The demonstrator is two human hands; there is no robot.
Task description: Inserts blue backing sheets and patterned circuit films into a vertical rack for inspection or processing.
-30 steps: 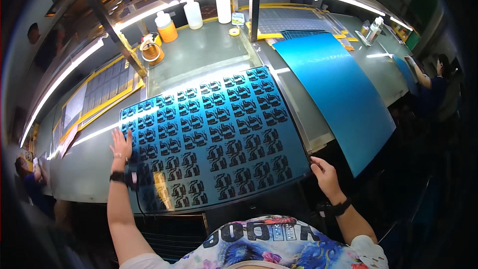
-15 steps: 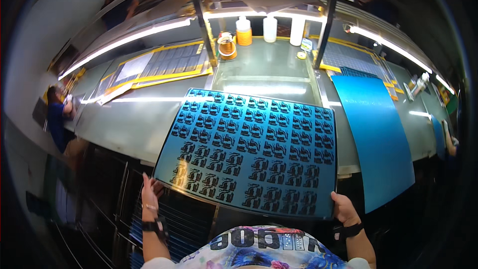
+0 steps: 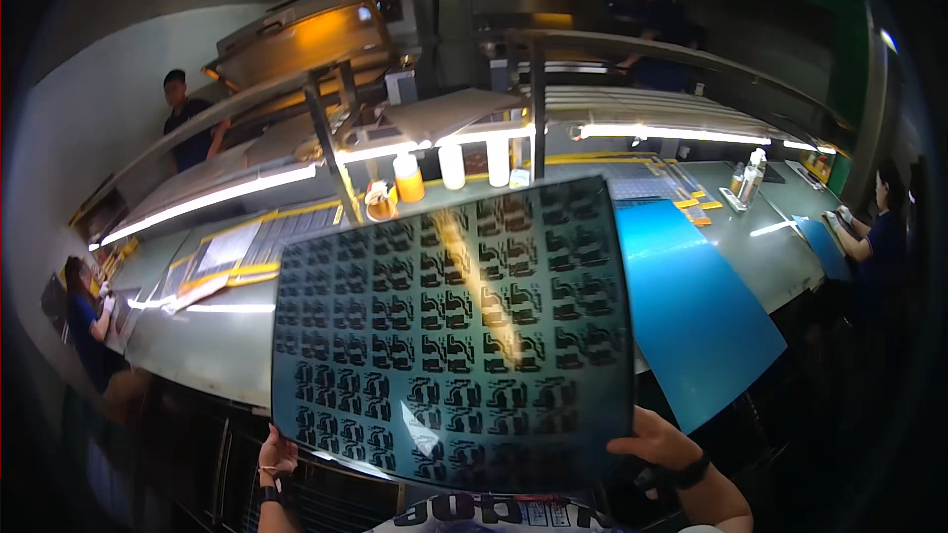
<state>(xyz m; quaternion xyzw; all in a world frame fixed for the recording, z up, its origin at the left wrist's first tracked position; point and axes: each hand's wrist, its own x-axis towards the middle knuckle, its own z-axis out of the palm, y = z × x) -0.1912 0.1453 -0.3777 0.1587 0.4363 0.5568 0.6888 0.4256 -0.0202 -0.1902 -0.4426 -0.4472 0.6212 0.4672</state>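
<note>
A large blue-green panel [image 3: 400,301] with rows of small black patterns is held up in front of me, tilted steeply. Light glares across its face. My left hand [image 3: 277,451] grips its lower left corner, with part of the fingers hidden at the edge. At the lower right edge, my right hand [image 3: 664,439] is closed on the panel, thumb in front and the other fingers mostly out of sight. To the right of the panel, a plain bright blue sheet [image 3: 691,311] lies over the front edge of the workbench [image 3: 197,336].
Bottles, one of them orange [image 3: 408,178], and an orange roll [image 3: 380,200] stand behind the panel. Yellow-edged films [image 3: 257,242] lie on the left. A shelf post [image 3: 537,109] and lit tubes [image 3: 681,133] run above. Several people work around, one [image 3: 879,227] at the right.
The panel has risen from a low slant to a steeper tilt, closer to me, with both hands still at its edges. My view has lifted and turned right.
</note>
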